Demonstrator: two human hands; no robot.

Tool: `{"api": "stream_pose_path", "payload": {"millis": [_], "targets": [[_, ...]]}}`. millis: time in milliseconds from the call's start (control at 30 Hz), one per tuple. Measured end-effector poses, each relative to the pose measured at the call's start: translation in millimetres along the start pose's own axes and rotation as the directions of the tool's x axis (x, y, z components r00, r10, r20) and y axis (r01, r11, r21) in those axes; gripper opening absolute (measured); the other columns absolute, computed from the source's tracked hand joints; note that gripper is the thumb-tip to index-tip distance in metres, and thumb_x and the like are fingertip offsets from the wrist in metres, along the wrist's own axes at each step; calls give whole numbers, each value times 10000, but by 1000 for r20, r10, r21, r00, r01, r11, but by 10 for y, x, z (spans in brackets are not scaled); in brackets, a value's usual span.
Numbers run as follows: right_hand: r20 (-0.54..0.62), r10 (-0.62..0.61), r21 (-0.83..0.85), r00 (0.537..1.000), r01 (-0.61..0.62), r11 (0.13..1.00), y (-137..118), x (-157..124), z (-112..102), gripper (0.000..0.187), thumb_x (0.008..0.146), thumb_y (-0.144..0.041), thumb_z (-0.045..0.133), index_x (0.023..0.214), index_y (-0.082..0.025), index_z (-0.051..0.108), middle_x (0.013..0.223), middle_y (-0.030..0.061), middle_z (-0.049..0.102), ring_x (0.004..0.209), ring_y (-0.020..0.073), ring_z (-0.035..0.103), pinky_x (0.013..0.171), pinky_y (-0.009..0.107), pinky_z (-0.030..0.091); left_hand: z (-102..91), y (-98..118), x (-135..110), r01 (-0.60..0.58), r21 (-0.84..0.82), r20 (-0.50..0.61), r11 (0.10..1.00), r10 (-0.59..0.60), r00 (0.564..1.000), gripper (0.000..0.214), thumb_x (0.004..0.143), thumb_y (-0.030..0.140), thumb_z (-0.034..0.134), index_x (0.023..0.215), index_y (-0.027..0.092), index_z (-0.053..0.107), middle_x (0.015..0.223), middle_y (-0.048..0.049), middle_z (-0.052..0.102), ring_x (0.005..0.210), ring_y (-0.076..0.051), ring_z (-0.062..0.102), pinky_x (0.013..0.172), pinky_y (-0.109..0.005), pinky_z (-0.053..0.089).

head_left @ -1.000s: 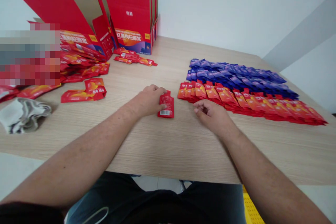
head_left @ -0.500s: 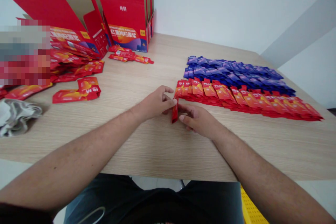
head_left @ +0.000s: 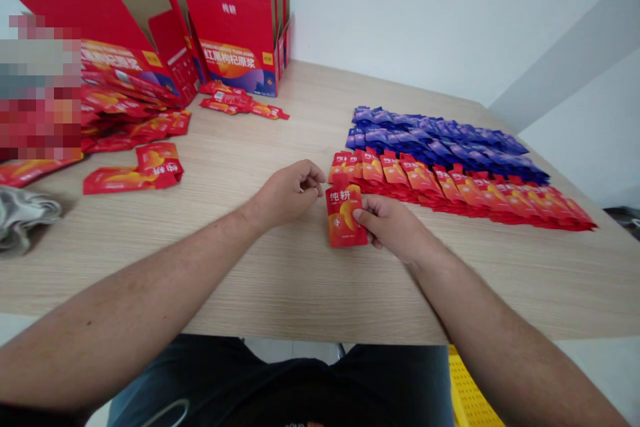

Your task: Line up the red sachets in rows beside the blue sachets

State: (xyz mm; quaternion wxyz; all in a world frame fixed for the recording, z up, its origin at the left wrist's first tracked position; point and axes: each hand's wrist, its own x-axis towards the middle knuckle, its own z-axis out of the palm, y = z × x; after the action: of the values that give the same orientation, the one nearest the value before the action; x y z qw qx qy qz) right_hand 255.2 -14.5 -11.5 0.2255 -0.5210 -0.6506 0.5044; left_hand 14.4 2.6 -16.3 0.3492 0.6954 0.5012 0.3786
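My right hand (head_left: 385, 223) pinches a red pouch (head_left: 343, 219) at its right edge, thumb in front. The pouch is held upright above the table, with its orange-printed front and white lettering facing me. My left hand (head_left: 299, 188) is just left of the pouch's top, fingers loosely curled, thumb apart from them, with nothing visible between them. Behind the pouch begins a row of overlapping red pouches (head_left: 423, 177) that runs to the right. Past it lie two rows of blue-purple pouches (head_left: 450, 140).
Red cartons (head_left: 235, 20) with raised flaps stand at the back left. A heap of red pouches (head_left: 135, 127) lies before them, with a few loose pouches (head_left: 133, 170) nearer me. A grey-white cloth (head_left: 27, 217) is at the left. Below the table's right front sits a yellow perforated basket (head_left: 473, 390).
The pouch has turned from edge-on to face me and is now in my right hand's grip. My left hand has come away from it, slightly to the left.
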Motion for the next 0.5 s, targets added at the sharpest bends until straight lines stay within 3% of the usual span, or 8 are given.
{"api": "stream_pose_path", "payload": {"millis": [133, 233, 367, 500], "targets": [[-139, -4, 39, 990, 10, 999, -61, -135, -208, 378, 833, -556, 752, 761, -250, 541, 497, -73, 497, 391, 96, 410, 369, 206, 286, -63, -82, 31, 8, 94, 2, 996, -8, 1000, 246, 773, 132, 568, 994, 224, 624, 831, 15, 750, 763, -161, 691, 739, -296, 525], [-292, -59, 73, 955, 84, 994, -101, -245, -539, 426, 814, -582, 783, 743, -250, 526, 518, -56, 526, 395, 90, 399, 378, 215, 298, -83, -135, 40, -4, 143, 31, 990, 0, 1000, 236, 765, 155, 567, 977, 235, 629, 814, 18, 743, 742, -171, 686, 713, -301, 514], [-524, -50, 102, 851, 121, 987, -79, -307, -1161, 337, 850, -470, 788, 772, -241, 554, 540, -46, 527, 422, 99, 430, 396, 216, 333, -91, -156, 50, -31, 171, 51, 985, 23, 998, 223, 766, 204, 569, 977, 235, 634, 803, 10, 739, 735, -191, 687, 710, -318, 510], [-648, 117, 137, 752, -36, 990, 30, -248, -1697, 273, 931, -316, 719, 762, -239, 520, 517, -52, 496, 400, 99, 421, 395, 212, 318, -89, -134, 51, -40, 174, 66, 984, 29, 997, 217, 765, 232, 571, 972, 237, 635, 811, 2, 742, 742, -198, 694, 714, -322, 515]]}}
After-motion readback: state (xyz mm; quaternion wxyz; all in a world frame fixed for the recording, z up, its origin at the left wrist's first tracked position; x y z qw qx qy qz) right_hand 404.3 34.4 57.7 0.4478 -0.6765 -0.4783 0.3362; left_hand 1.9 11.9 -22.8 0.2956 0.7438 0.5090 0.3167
